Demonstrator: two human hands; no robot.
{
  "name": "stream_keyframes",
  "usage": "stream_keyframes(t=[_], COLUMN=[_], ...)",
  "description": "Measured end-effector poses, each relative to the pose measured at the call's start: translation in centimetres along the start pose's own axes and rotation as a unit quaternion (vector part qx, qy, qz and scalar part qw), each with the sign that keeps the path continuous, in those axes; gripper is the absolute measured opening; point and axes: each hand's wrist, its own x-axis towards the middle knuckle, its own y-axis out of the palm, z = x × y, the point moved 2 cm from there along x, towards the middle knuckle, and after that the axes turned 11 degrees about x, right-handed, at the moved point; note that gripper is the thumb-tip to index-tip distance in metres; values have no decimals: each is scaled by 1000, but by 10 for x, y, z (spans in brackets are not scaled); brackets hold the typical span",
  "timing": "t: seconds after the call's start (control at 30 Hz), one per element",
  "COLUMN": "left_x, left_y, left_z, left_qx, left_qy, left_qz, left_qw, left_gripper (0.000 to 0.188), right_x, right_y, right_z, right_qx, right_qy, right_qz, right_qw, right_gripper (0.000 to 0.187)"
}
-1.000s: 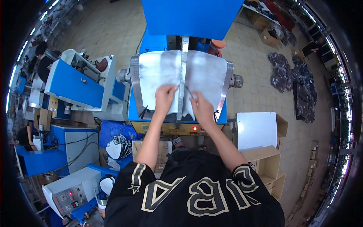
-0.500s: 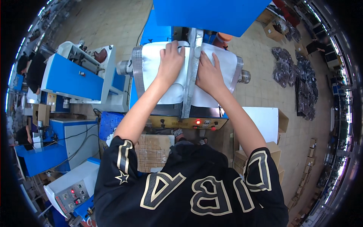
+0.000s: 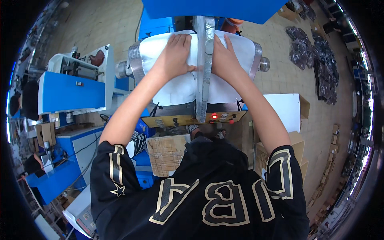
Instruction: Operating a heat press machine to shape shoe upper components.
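Observation:
A white sheet [image 3: 176,89] covers the left sloping side of the machine bed, and my left hand [image 3: 175,56] lies flat on it. The fingers of that hand point away from me, and its thumb is stretched toward the upright silver plate [image 3: 206,76] in the middle. On the other side of the plate, my right hand [image 3: 225,60] rests on the white material [image 3: 244,52] with its thumb side close against the metal. Part of that hand is hidden behind the plate. Metal edging with a grid pattern [image 3: 136,64] shows beyond the white material.
A blue machine housing [image 3: 212,8] overhangs the far side. The near control panel has a lit red switch [image 3: 214,117]. Another blue and white machine [image 3: 72,94] stands left. Cardboard [image 3: 168,154] lies below; a white board [image 3: 282,114] and cartons stand right. Dark bagged bundles [image 3: 298,48] lie on the floor.
The whole view has shifted. My left thumb has spread toward the plate, and the left white sheet lies differently, its rounded lower flap no longer visible. My right hand stays beside the plate.

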Motion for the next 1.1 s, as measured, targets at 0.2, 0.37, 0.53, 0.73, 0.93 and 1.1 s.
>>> stream_keyframes(t=[0.2, 0.37, 0.53, 0.73, 0.93, 1.1], left_x=[14, 24, 31, 40, 49, 52], left_y=[7, 22, 30, 39, 33, 30], left_z=[17, 29, 34, 44, 47, 50], left_qx=[7, -24, -46, -72, -114, -126], left_qy=[25, 54, 66, 69, 51, 65], left_qz=[68, 88, 114, 205, 258, 256], left_qw=[997, 994, 990, 974, 958, 956], left_gripper=[93, 91, 92, 93, 95, 95], right_x=[19, 36, 41, 58, 67, 64], right_y=[3, -7, -5, 0, 3, -14], right_z=[-12, -17, -33, -43, -54, -44], right_qx=[4, -44, -23, 93, 188, 203], right_qy=[-21, 10, -9, 27, 37, 77], right_qz=[39, 150, 180, 262, 295, 288], right_qw=[999, 988, 983, 960, 936, 933], right_gripper=[112, 120, 121, 111, 102, 90])
